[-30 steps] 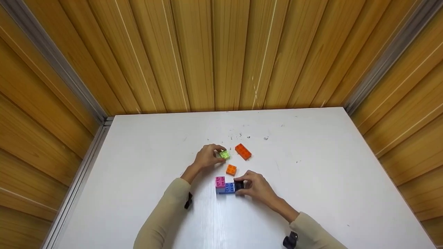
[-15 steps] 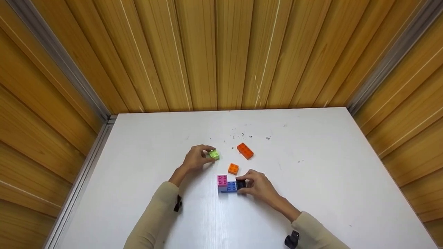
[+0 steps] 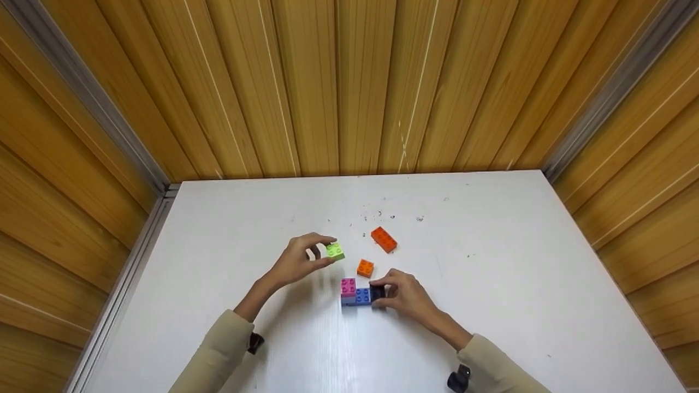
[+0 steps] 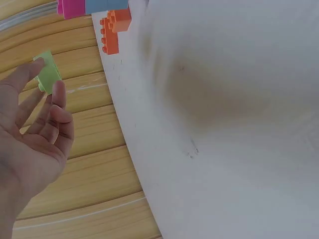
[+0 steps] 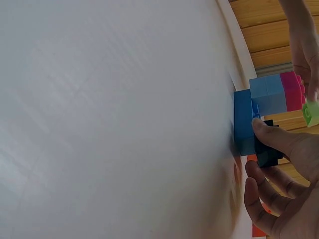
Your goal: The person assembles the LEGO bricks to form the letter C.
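Observation:
My left hand (image 3: pixel 300 259) pinches a lime-green building brick (image 3: pixel 335 251) between thumb and fingers, raised off the table; in the left wrist view the same green brick (image 4: pixel 48 73) is seen tilted. To its right, a small assembly stands on the table: a long blue brick (image 3: pixel 362 296) carries grey-blue bricks (image 5: pixel 268 94) topped by a pink brick (image 3: pixel 348 286) at its left end. At the right end sits a black brick (image 3: pixel 377 292), which my right hand (image 3: pixel 407 295) grips from the side with thumb and fingertips, partly covering it.
A small orange brick (image 3: pixel 365 268) lies just behind the assembly. Farther back is a longer red-orange brick (image 3: pixel 384 239). Wood-patterned walls (image 3: pixel 357 87) border the white table (image 3: pixel 491 305) at the back and sides.
My left hand has drawn the green brick left, away from the red-orange brick, and lifted it off the table. The right hand stays in place on the black brick.

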A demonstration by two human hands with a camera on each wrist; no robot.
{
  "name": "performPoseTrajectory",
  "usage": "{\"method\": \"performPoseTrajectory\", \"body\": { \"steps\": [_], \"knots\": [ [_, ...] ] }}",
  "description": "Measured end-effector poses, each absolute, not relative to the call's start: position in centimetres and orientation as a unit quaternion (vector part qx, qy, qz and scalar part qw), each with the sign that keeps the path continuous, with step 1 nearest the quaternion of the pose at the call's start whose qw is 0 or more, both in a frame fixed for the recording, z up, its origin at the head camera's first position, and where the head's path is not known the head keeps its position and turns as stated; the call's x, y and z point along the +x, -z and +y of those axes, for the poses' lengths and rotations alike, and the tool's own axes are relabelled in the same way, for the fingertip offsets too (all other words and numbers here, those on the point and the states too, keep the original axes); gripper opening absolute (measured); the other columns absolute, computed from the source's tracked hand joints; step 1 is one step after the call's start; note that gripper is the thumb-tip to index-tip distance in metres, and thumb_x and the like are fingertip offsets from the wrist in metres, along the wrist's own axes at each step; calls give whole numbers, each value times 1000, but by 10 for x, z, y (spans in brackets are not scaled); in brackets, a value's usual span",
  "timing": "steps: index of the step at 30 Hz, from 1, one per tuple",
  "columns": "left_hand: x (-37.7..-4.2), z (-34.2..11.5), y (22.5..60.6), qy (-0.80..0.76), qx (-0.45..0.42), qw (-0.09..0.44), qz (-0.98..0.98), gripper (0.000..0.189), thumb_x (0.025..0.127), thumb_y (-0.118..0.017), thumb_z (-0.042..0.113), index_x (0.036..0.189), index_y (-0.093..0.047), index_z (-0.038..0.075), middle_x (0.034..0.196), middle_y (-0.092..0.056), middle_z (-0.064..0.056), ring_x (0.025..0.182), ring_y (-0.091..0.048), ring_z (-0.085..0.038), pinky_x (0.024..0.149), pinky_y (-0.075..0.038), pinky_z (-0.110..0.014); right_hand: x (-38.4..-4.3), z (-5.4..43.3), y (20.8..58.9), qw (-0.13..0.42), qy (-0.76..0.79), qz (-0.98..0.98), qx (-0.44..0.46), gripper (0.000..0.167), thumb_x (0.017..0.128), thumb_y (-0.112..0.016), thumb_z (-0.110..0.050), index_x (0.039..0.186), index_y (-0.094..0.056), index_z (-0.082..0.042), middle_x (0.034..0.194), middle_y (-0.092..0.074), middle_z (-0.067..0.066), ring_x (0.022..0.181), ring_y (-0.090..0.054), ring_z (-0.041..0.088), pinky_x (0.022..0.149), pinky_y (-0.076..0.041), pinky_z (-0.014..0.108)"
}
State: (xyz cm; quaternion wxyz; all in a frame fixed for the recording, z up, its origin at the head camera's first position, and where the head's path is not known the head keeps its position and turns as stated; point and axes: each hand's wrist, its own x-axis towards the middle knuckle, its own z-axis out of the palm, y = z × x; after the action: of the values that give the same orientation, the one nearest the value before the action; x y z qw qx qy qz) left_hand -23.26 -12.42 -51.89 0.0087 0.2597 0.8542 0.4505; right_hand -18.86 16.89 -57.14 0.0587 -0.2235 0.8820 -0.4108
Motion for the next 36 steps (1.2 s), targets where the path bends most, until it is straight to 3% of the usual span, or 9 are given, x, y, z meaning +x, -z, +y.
{"method": "performPoseTrajectory", "body": {
  "steps": [16,24,31,36],
  "knots": [
    [-197,-114,521,-416,311,70,852,39,89,-77,12,128,-72,12,116,-74,-6,88,-66,-19,69,-54,-26,-192,168,571,56,409,882,-227,41,78,-88,-12,117,-78,-8,93,-65,6,78,-60,15,66,-47,18],
    [-196,-109,525,-421,305,58,852,38,86,-81,13,123,-76,13,100,-75,-6,83,-64,-14,73,-59,-41,-190,170,571,54,416,878,-229,39,78,-88,-10,116,-78,-6,92,-66,6,78,-61,14,68,-49,18],
    [-200,-104,529,-429,315,52,845,38,82,-84,13,120,-77,15,94,-74,-13,75,-62,-10,64,-49,-19,-189,173,572,55,415,880,-226,40,77,-88,-8,116,-77,-6,95,-67,9,80,-63,18,69,-50,19],
    [-198,-102,528,-400,318,44,858,37,80,-86,20,117,-79,16,92,-74,-10,70,-62,-10,61,-46,-17,-186,171,573,56,418,878,-227,40,78,-87,-7,116,-77,-6,94,-66,8,79,-62,15,69,-50,19]
  ]
}}
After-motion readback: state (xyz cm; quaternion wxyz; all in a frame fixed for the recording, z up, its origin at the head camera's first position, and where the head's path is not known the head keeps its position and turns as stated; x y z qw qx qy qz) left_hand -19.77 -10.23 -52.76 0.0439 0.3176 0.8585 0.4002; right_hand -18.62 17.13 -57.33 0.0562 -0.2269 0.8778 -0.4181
